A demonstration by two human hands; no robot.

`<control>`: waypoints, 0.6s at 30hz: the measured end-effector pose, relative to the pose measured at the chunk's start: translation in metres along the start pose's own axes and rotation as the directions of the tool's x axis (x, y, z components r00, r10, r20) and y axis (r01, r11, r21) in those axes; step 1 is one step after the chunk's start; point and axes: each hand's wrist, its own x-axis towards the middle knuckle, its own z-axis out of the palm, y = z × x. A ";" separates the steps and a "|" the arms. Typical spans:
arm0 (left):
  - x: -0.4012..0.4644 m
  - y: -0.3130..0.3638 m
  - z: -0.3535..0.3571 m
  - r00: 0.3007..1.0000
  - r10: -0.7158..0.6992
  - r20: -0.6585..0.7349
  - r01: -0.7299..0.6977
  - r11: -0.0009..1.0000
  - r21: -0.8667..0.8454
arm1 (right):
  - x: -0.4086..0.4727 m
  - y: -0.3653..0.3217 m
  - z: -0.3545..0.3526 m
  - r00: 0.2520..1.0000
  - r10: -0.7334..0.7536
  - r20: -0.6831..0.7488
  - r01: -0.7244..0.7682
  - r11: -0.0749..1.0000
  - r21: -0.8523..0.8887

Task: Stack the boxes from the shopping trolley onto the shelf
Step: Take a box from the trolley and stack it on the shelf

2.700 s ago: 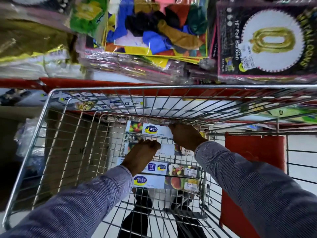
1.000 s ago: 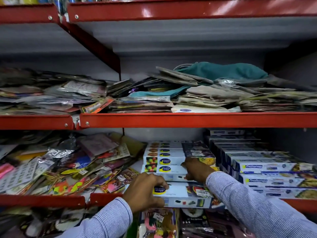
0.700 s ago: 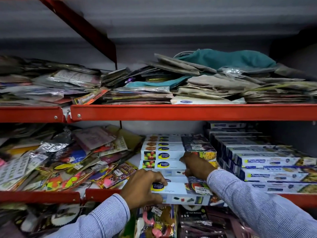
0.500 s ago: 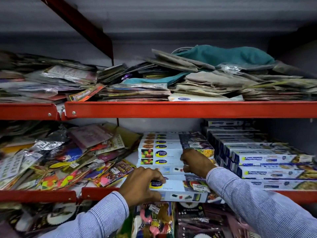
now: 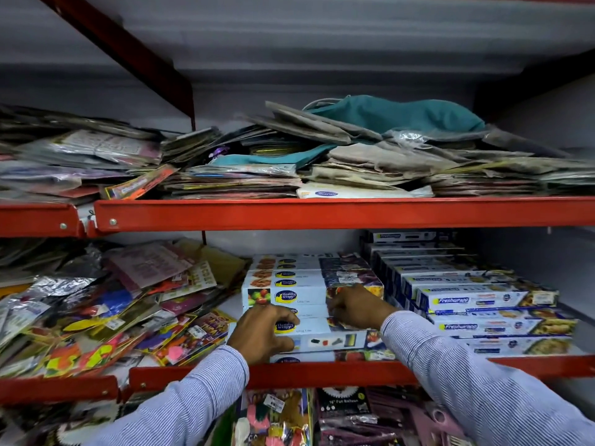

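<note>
My left hand (image 5: 262,333) clamps the near end of the long white cling-film box (image 5: 322,333) on the red metal shelf (image 5: 322,371), its long axis running rightward to my right hand (image 5: 352,307), pressed flat there.

Red-painted steel shelving (image 5: 322,215) fills the view, with horizontal front rails bolted at the joints. A dark red diagonal bracket (image 5: 128,56) runs from the top left down to the grey back wall (image 5: 289,78). The underside of an upper shelf (image 5: 322,24) is grey. Lighting is dim and even, darker at the right.
</note>
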 end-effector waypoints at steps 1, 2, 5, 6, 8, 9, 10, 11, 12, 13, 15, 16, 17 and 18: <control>0.001 -0.002 0.005 1.000 -0.019 -0.001 0.019 1.000 -0.012 | -0.004 0.000 0.002 1.000 0.006 -0.016 -0.006 0.999 0.033; 0.001 -0.005 0.010 0.999 -0.033 -0.003 0.033 0.999 -0.017 | -0.010 -0.001 0.005 0.999 0.009 -0.035 -0.008 0.999 0.053; -0.001 -0.014 0.026 0.999 -0.020 -0.028 0.021 1.000 0.022 | -0.025 0.002 0.021 0.993 -0.008 -0.122 0.021 0.994 0.106; -0.002 -0.016 0.031 0.999 -0.014 -0.048 0.016 1.000 0.027 | -0.030 0.001 0.026 0.988 -0.018 -0.156 0.037 0.992 0.117; -0.005 -0.019 0.039 0.996 -0.001 -0.085 0.003 1.000 0.018 | -0.040 -0.002 0.034 0.974 -0.014 -0.225 0.046 0.989 0.138; -0.006 -0.020 0.042 0.995 0.008 -0.098 -0.007 1.000 0.009 | -0.044 -0.003 0.038 0.966 -0.016 -0.259 0.053 0.989 0.139; -0.006 -0.021 0.045 0.994 0.021 -0.107 -0.021 1.000 0.006 | -0.048 -0.005 0.040 0.958 -0.022 -0.286 0.060 0.990 0.127; -0.006 -0.022 0.048 0.993 0.032 -0.113 -0.032 0.999 0.007 | -0.050 -0.005 0.044 0.953 -0.028 -0.300 0.064 0.992 0.110; -0.005 -0.022 0.050 0.992 0.045 -0.119 -0.044 0.999 0.014 | -0.051 -0.004 0.047 0.953 -0.031 -0.300 0.061 0.994 0.092; -0.004 -0.022 0.053 0.990 0.063 -0.125 -0.061 0.998 0.024 | -0.052 -0.003 0.049 0.955 -0.028 -0.295 0.053 0.996 0.076; -0.003 -0.022 0.057 0.987 0.095 -0.130 -0.089 0.994 0.057 | -0.052 0.001 0.053 0.961 -0.027 -0.275 0.045 0.997 0.058; -0.002 -0.021 0.059 0.986 0.104 -0.132 -0.096 0.993 0.070 | -0.051 0.003 0.053 0.963 -0.027 -0.269 0.045 0.997 0.061; -0.002 -0.022 0.060 0.985 0.110 -0.136 -0.100 0.992 0.077 | -0.051 0.004 0.052 0.965 -0.019 -0.262 0.039 0.997 0.068; -0.001 -0.022 0.061 0.983 0.112 -0.143 -0.102 0.992 0.079 | -0.051 0.003 0.051 0.967 -0.014 -0.256 0.034 0.997 0.074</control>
